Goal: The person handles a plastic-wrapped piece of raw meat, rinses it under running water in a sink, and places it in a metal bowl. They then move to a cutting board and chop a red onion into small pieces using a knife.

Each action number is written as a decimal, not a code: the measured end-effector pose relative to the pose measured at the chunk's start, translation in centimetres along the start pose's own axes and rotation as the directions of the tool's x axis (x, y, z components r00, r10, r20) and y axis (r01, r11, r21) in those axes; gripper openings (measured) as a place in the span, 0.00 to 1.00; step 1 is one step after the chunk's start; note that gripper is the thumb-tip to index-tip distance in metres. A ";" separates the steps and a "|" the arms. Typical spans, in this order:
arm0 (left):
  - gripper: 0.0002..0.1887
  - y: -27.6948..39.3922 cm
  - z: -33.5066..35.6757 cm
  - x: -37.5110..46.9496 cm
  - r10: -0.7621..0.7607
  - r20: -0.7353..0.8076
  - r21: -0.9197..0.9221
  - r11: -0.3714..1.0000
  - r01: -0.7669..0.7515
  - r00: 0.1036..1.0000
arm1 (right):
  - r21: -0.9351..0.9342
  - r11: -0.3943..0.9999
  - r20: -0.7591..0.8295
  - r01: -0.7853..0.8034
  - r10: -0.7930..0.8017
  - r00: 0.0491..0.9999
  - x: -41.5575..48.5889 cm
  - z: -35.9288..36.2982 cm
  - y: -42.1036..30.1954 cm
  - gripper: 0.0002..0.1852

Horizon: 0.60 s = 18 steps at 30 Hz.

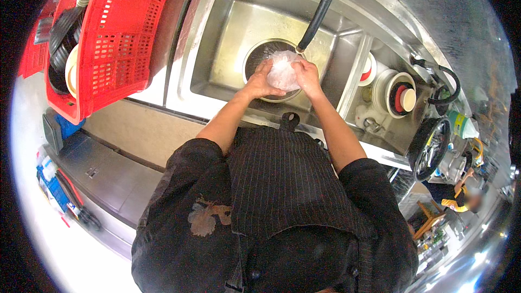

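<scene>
My left hand (260, 81) and my right hand (306, 75) grip a whitish, translucent bundle (284, 71) from either side. It looks like plastic film or a filled bag; its contents are hard to tell. Beneath it a round metal bowl (249, 63) stands in the large stainless-steel sink basin (232, 36), its inside mostly covered by the bundle and my hands. A black faucet hose (319, 16) comes down from the back wall, and its nozzle ends right by the bundle, close to my right fingers.
At the left, a red plastic basket (122, 44) holds bowls and black dishes. In the smaller right basin (376, 126) sit stacked bowls (384, 89). A black-rimmed round pan or lid (429, 148) stands at that basin's right edge. Far right, a person (460, 199) is near cookware.
</scene>
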<state>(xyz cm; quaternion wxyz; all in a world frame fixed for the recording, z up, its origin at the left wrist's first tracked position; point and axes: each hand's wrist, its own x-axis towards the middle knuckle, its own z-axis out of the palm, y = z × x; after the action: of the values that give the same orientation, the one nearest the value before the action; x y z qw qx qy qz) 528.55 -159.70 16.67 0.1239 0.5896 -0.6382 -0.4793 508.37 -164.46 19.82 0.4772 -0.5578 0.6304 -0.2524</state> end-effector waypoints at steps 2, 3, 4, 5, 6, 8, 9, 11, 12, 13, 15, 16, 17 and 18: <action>0.59 -0.9 -0.4 0.3 0.059 -0.016 -0.130 0.990 -0.061 0.998 | -0.209 0.977 0.023 0.041 -0.037 0.999 1.7 -0.3 -0.1 0.19; 0.56 -1.6 -0.3 0.5 0.052 -0.009 -0.241 0.969 -0.052 0.999 | -0.189 0.981 0.062 -0.037 0.049 0.997 2.3 0.0 -0.8 0.20; 0.52 -1.8 -0.4 0.5 0.049 -0.001 -0.352 0.935 -0.046 0.999 | -0.173 0.978 0.099 -0.117 0.135 0.986 2.9 0.4 -1.8 0.20; 0.48 -2.0 -0.7 0.2 -0.015 0.044 -0.381 0.924 0.031 0.999 | -0.161 0.967 0.139 -0.196 0.219 0.966 3.6 0.8 -2.8 0.20; 0.44 -0.7 -1.9 0.4 -0.052 0.108 -0.401 0.912 0.091 0.993 | -0.157 0.950 0.084 -0.269 0.284 0.955 5.4 1.6 -0.1 0.19; 0.34 -0.3 -2.0 0.7 -0.046 0.045 -0.449 0.891 0.062 0.998 | 0.067 0.860 0.258 -0.506 0.475 0.841 8.4 3.3 5.0 0.17; 0.33 -1.2 -1.5 1.3 -0.089 0.063 -0.412 0.905 0.108 0.994 | 0.152 0.775 0.372 -0.613 0.530 0.762 9.2 3.9 6.1 0.16; 0.30 -4.6 -0.4 1.6 -0.235 0.074 -0.355 0.902 0.246 0.969 | 0.266 0.742 0.548 -0.616 0.409 0.730 8.0 4.0 2.8 0.16; 0.28 -4.7 -0.1 1.9 -0.269 -0.041 -0.156 0.953 0.260 0.962 | 0.241 0.843 0.493 -0.480 0.320 0.809 7.9 3.9 2.4 0.16; 0.28 -4.7 0.2 2.3 -0.300 -0.058 -0.118 0.949 0.292 0.952 | 0.200 0.921 0.429 -0.335 0.225 0.875 7.7 3.9 1.9 0.15; 0.28 -3.6 0.8 3.5 -0.350 -0.087 -0.040 0.937 0.347 0.933 | -0.254 0.936 0.162 0.245 -0.208 0.965 7.4 5.2 1.4 0.14; 0.28 -3.2 0.6 3.5 -0.355 -0.054 0.013 0.935 0.356 0.933 | -0.308 0.915 0.232 0.261 -0.193 0.953 7.0 4.7 0.2 0.13; 0.29 -2.7 0.7 3.2 -0.348 -0.055 0.013 0.937 0.349 0.936 | -0.206 0.964 0.236 0.167 -0.117 0.965 6.5 4.4 -0.5 0.12; 0.29 -2.2 0.8 2.9 -0.336 -0.056 0.016 0.941 0.337 0.940 | -0.102 0.992 0.242 0.068 -0.042 0.969 6.2 3.8 -0.8 0.12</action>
<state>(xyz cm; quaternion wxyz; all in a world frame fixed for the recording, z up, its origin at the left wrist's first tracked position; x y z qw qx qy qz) 528.62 -161.57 13.40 0.0494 0.7039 -0.5305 -0.4697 512.52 -169.73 16.90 0.5111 -0.6269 0.5655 -0.1614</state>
